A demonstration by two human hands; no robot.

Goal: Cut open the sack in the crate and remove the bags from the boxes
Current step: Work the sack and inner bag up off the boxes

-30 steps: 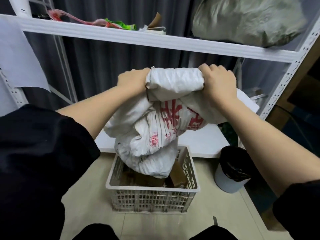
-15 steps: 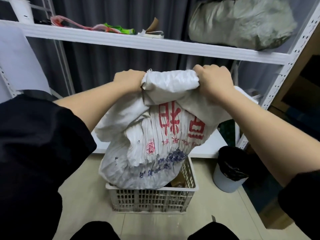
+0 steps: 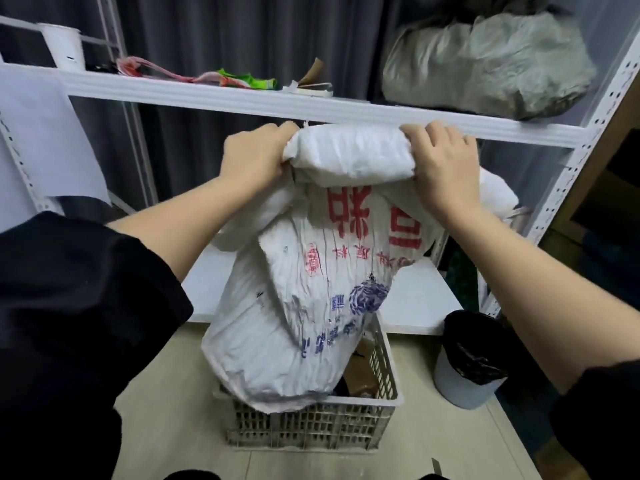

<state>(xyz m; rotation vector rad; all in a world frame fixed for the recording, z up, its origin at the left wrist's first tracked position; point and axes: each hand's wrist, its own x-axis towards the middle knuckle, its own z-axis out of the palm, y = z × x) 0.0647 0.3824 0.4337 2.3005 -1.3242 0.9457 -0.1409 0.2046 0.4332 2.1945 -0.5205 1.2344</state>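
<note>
Sack [image 3: 304,306] hangs between my hands over crate [image 3: 311,427]; bin [image 3: 464,375] right of crate, shelf [image 3: 277,105] behind.

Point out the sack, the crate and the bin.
sack [image 3: 298,327]: head view, its printed front.
crate [image 3: 311,427]: head view, its near wall.
bin [image 3: 460,386]: head view, its pale side wall.

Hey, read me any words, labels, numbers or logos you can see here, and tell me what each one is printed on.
Large red characters, upper face of the white sack: seen upside down and creased, not legible.
Small red characters and round red stamp, sack's middle: too blurred to read.
Blue emblem and blue lines, lower on the sack: too small and wrinkled to read.
Crate, bin, shelf: no text visible.
</note>
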